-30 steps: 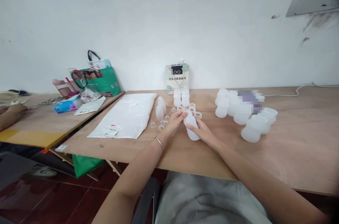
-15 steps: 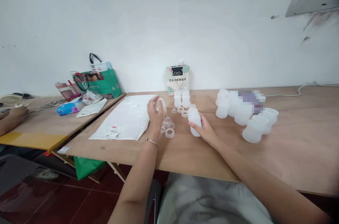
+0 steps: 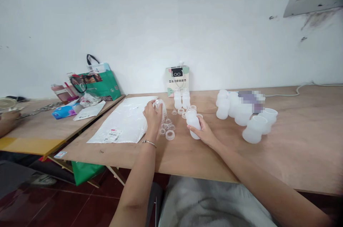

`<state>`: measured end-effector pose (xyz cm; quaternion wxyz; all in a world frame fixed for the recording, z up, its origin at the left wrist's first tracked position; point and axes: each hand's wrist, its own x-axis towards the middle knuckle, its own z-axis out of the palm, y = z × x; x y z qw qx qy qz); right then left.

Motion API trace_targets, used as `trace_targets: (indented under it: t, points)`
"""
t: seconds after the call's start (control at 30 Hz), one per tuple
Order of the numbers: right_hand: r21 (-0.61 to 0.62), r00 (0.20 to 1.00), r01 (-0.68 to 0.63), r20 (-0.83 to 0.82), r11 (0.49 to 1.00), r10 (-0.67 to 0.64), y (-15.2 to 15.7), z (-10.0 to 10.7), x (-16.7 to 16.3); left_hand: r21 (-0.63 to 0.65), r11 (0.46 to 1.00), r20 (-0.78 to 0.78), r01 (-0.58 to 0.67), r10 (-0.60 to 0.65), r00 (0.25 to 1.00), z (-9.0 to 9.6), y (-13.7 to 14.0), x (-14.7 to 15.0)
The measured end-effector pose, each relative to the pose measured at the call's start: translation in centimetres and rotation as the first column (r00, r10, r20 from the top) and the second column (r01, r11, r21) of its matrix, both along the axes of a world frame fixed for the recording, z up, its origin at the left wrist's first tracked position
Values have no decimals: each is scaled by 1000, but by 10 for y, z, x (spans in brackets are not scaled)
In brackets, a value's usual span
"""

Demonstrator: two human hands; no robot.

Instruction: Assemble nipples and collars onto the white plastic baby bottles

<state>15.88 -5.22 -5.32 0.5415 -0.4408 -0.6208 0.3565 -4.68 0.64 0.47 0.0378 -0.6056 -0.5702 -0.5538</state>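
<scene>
My right hand [image 3: 205, 132] is wrapped round a frosted white baby bottle [image 3: 193, 123], which stands slightly tilted at the table. My left hand [image 3: 153, 115] is raised over the clear plastic parts, its fingertips closed on a clear bottle cap [image 3: 158, 103], partly hidden by the fingers. Just below lie several clear nipples [image 3: 168, 126] and a clear ring [image 3: 170, 134]. More rings [image 3: 181, 111] sit behind the held bottle. Beyond them two topped bottles [image 3: 178, 100] stand upright.
To the right stand several open frosted bottles [image 3: 252, 130]. A white plastic mailer [image 3: 120, 119] lies on the left of the wooden table [image 3: 214, 162]. A paper bag [image 3: 175, 77] leans on the wall. Another person's hand [image 3: 10, 121] is at the far-left table, near a green bag [image 3: 108, 85].
My left hand has lifted slightly, and its fingers have closed on a clear cap. The right hand keeps hold of the bottle. The whole view has shifted slightly.
</scene>
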Motion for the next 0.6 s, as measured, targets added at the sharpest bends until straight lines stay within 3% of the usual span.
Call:
trace_targets:
  t: [0.1,0.23,0.3,0.47,0.6]
  points:
    - [0,999,7,54,1000,-7,-3,3,0,255,931,153,261,-305,940,2,-16,18]
    - [-7,997,3,82,1000,-2,-6,5,-1,233,811,238,536,-582,778,-1,-35,43]
    - [7,997,-18,74,1000,17,-6,4,-2,193,779,238,597,-627,742,-2,-38,49]
    - [42,995,-40,91,998,36,-6,3,-3,69,740,98,669,-673,733,-5,-33,46]
    - [81,998,-47,56,996,43,-7,5,-5,38,661,78,749,-750,657,-10,-30,49]
